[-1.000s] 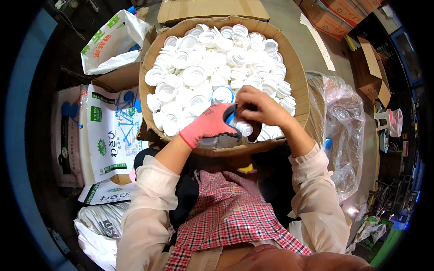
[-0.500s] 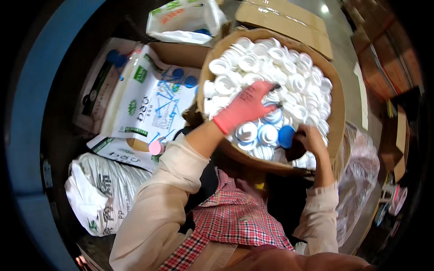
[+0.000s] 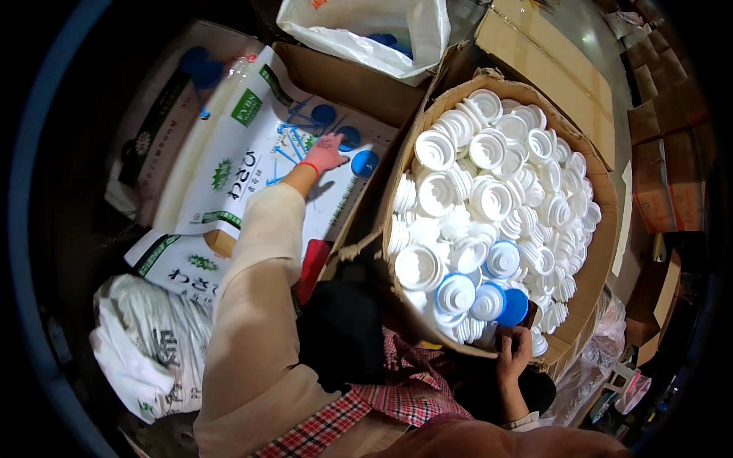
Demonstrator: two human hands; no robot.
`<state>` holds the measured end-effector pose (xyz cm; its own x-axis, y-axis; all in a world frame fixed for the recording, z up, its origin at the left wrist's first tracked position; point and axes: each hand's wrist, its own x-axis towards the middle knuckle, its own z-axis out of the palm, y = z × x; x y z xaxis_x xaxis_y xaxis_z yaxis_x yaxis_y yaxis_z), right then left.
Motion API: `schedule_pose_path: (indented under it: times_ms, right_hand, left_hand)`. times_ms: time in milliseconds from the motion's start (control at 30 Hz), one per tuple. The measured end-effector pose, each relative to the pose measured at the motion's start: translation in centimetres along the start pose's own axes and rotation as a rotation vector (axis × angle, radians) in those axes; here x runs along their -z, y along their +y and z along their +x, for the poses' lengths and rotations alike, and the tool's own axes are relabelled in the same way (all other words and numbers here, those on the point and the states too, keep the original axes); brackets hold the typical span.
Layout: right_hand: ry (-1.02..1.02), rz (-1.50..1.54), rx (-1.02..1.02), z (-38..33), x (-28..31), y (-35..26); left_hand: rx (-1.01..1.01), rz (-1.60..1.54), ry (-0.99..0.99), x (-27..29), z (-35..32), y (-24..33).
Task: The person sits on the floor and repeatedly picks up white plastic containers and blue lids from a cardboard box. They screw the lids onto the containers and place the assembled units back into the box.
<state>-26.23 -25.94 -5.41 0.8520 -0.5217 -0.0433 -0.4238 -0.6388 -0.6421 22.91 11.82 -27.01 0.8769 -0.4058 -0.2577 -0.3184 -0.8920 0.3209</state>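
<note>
My left hand (image 3: 324,153), in a pink glove, reaches over a white printed sheet (image 3: 263,164) at the left. Its fingers are stretched out beside a blue disc (image 3: 349,137); whether they touch it I cannot tell. Another blue disc (image 3: 365,163) lies to the right of it, and thin blue sticks (image 3: 286,145) are scattered beside the hand. Bare and closed, my right hand (image 3: 514,349) is at the near rim of a large cardboard box (image 3: 592,286) full of white plastic caps (image 3: 491,197). What its fingers hold is hidden. Just above them rests a blue round piece (image 3: 514,308), beside white caps with blue rims (image 3: 456,295).
An open white bag (image 3: 382,38) with blue pieces inside stands at the back. A flattened carton (image 3: 546,65) is behind the box. A stuffed white sack (image 3: 156,343) sits at the near left, clear plastic wrap (image 3: 592,366) at the right, and stacked cartons (image 3: 676,183) farther right.
My left hand has left the white caps and moved left to the sheet with the blue discs. My right hand stays near the box's near rim. The whole view has shifted left.
</note>
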Motion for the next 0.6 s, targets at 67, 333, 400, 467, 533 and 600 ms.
schedule_pose_path:
  times_ms: [67,333,400,467,533,600]
  right_hand:
    - [0.013,-0.098,0.032,0.2,0.0,-0.4]
    - [-0.004,-0.137,-0.092,0.3,-0.3,-0.2]
    - [-0.019,-0.163,-0.097,0.8,-0.2,-1.6]
    - [0.005,-0.149,-0.091,0.8,-0.3,-1.2]
    - [0.000,-0.144,-0.116,0.9,-0.4,-0.6]
    - [-0.016,-0.124,-0.151,0.8,-0.3,-0.7]
  left_hand:
    - [-0.098,0.074,-0.167,-3.6,2.2,0.6]
    - [-0.249,0.337,-0.175,-9.1,4.8,4.2]
    - [-0.100,0.254,-0.014,-6.4,5.2,3.6]
    - [0.070,0.168,0.128,-4.6,7.3,2.0]
    - [0.077,0.246,0.118,-6.1,8.7,-0.3]
    - [0.040,0.285,0.016,-6.0,9.6,0.1]
